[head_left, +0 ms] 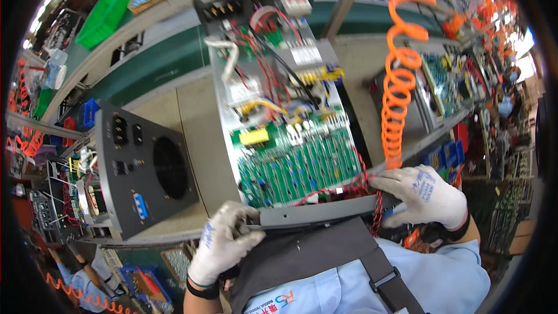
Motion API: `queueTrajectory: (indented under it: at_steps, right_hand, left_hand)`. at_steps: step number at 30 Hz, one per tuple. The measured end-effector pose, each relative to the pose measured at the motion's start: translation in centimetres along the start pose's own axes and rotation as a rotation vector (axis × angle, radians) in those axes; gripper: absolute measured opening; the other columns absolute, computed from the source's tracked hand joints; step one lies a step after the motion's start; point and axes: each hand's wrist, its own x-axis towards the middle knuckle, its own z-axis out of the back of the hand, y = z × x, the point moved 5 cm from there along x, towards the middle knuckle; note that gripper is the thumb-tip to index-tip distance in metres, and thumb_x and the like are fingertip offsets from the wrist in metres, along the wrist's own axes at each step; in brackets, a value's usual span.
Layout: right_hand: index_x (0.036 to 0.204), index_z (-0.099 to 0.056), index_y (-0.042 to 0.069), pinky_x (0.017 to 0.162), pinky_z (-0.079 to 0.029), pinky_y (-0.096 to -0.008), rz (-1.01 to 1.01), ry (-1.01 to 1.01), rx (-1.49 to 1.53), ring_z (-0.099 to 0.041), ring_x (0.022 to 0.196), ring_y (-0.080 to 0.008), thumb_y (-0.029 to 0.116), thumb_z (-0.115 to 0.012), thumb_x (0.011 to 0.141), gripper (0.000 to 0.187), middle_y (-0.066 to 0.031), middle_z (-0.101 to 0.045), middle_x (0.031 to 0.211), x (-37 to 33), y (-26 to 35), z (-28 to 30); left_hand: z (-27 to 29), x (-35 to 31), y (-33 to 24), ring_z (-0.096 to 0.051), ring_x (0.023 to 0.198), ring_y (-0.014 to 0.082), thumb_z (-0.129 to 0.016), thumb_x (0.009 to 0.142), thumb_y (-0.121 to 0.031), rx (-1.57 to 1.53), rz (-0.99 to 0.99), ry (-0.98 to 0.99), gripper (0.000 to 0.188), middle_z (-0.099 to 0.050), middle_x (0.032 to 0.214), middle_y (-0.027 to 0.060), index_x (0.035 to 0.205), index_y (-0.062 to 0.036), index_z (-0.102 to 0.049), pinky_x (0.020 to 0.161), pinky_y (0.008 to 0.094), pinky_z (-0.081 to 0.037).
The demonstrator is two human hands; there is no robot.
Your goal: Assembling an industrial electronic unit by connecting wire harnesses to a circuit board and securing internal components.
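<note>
Here: open chassis [225,117] just beyond both | left hand [224,243] curled at left end of grey front panel [319,213], grip unclear | right hand [427,197]: fingers [388,182] parted from thumb, beside twisted red wires [378,206]

Bright ceiling lights [40,10] upper left, glare upper right, bent edges, black corners

Print shows on gloves, shirt, labels and panel.
We see blue lettering across the back of the left glove [218,249] and the right glove [429,197]; on the light-blue shirt [322,285] we find an orange-and-blue logo [285,300] with smaller red characters near it; in the open case [230,134], a white label [306,54] bears lines too fine for us to read; the dark panel [125,189] carries tiny pale marks, likewise illegible.
</note>
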Motion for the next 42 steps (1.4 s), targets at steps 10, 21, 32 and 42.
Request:
queueTrajectory:
  at_steps: [10, 21, 32, 42]
  right_hand:
    - [0.092, -0.065, 0.012, 0.055, -0.051, -0.0376, 0.32, -0.095, 0.118, -0.067, 0.066, -0.0225, 0.024, -0.078, 0.067, 0.031, -0.003, -0.061, 0.078, -3.1, -2.1, -5.5]
    - [0.09, -0.067, 0.013, 0.062, -0.049, -0.0347, 0.131, -0.48, -0.097, -0.066, 0.07, -0.0191, 0.019, -0.079, 0.061, 0.033, 0.0003, -0.063, 0.082, -6.2, 3.5, -6.6]
    - [0.111, -0.07, 0.005, 0.077, -0.055, -0.035, 0.172, -0.482, 0.602, -0.069, 0.089, -0.0253, 0.025, -0.08, 0.078, 0.04, -0.011, -0.068, 0.097, -8.5, 0.0, -8.2]
    - [0.118, -0.069, 0.005, 0.072, -0.047, -0.0247, 0.067, 0.148, 0.99, -0.053, 0.076, -0.0065, 0.023, -0.064, 0.096, 0.029, -0.001, -0.061, 0.076, 3.8, -7.4, -13.5]
  left_hand:
    - [-3.9, -6.2, -2.7, -0.069, 0.086, 0.0288, -0.073, 0.06, 0.007, 0.473, -0.261, 0.028, 0.029, -0.07, 0.097, 0.0094, 0.083, -0.0063, -0.06, 0.073, 0.0366, -0.055]
    - [-2.3, -8.3, -0.9, -0.066, 0.076, 0.03, -0.073, 0.052, 0.001, 0.69, -0.677, 0.095, 0.036, -0.07, 0.091, 0.0089, 0.083, -0.0097, -0.057, 0.064, 0.0399, -0.051]
    - [-2.4, -8.6, 3.0, -0.064, 0.078, 0.031, -0.068, 0.055, 0.003, 0.702, -0.786, -0.009, 0.029, -0.069, 0.092, 0.0081, 0.079, -0.0097, -0.057, 0.066, 0.0419, -0.048]
    - [-3.5, -9.6, 4.0, -0.066, 0.085, 0.0316, -0.071, 0.054, 0.005, 0.7, -0.656, -0.208, 0.032, -0.07, 0.093, 0.0084, 0.082, -0.0071, -0.061, 0.073, 0.0406, -0.052]
